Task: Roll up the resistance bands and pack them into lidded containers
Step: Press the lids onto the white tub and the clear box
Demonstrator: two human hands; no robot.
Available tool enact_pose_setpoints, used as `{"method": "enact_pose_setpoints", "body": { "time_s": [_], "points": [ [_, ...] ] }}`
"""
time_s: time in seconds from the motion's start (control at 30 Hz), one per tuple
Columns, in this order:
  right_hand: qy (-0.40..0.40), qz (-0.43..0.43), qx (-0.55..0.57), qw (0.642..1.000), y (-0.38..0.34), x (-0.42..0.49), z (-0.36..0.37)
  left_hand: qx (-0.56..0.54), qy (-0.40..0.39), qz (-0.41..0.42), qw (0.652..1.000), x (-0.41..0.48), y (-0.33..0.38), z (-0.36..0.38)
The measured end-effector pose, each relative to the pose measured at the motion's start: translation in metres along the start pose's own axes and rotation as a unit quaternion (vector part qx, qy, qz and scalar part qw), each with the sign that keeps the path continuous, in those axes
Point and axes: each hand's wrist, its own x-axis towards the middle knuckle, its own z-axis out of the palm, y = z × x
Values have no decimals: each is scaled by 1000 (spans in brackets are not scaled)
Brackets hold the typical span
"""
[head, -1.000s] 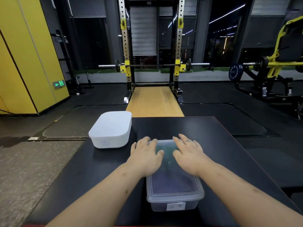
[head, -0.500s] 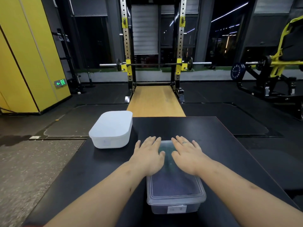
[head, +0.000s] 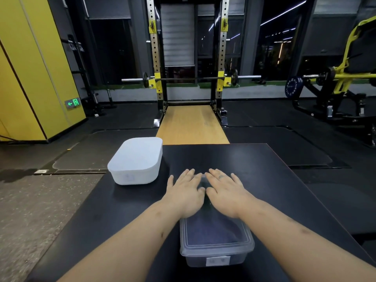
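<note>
Fingers (head: 191,177) of left hand (head: 184,197) and right hand (head: 225,194) lie straight, slightly spread, pressing a lid's (head: 215,228) far end. Black desk (head: 274,180) fills the lower frame. White lidded plastic tub (head: 136,161) sits left of centre. Clear plastic lidded container (head: 216,251), with dark contents, sits lower centre. Likely sealing the lid; the near edge needs pressing next.

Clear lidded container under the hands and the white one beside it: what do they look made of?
Clear lidded container: looks like translucent frosted plastic; dark contents show through lid and wall. White rounded container: probably opaque matt plastic; dull surface, soft moulded corners.
</note>
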Motion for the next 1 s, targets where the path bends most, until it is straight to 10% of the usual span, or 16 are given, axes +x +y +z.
{"method": "enact_pose_setpoints", "body": {
  "time_s": [1.0],
  "points": [
    [11,37,75,996,-3,-47,-1,-47,4,-13,999,-49,14,2]
  ]
}}
